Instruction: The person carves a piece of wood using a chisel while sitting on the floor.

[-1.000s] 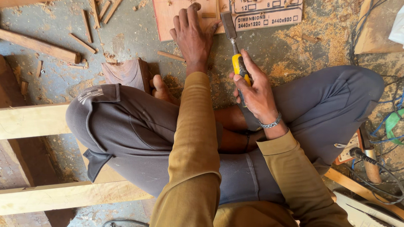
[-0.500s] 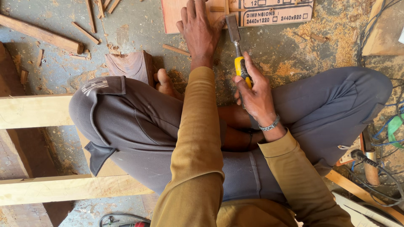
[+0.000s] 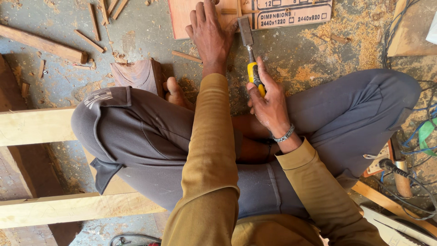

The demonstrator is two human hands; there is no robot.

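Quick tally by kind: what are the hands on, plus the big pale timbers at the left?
Chisel, yellow handle, in the right hand: 1
Reddish board under the left hand: 1
Pale beams: 2
Total: 4

You have one label here: a pale rectangular label (image 3: 293, 13) with a dark border and dark print, stuck on the reddish board (image 3: 182, 18) just ahead of your right grip (image 3: 268, 102), partly cut off by the frame's top edge.

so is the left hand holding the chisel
No, the right hand grips the chisel by its yellow handle; the left hand lies flat on the board.
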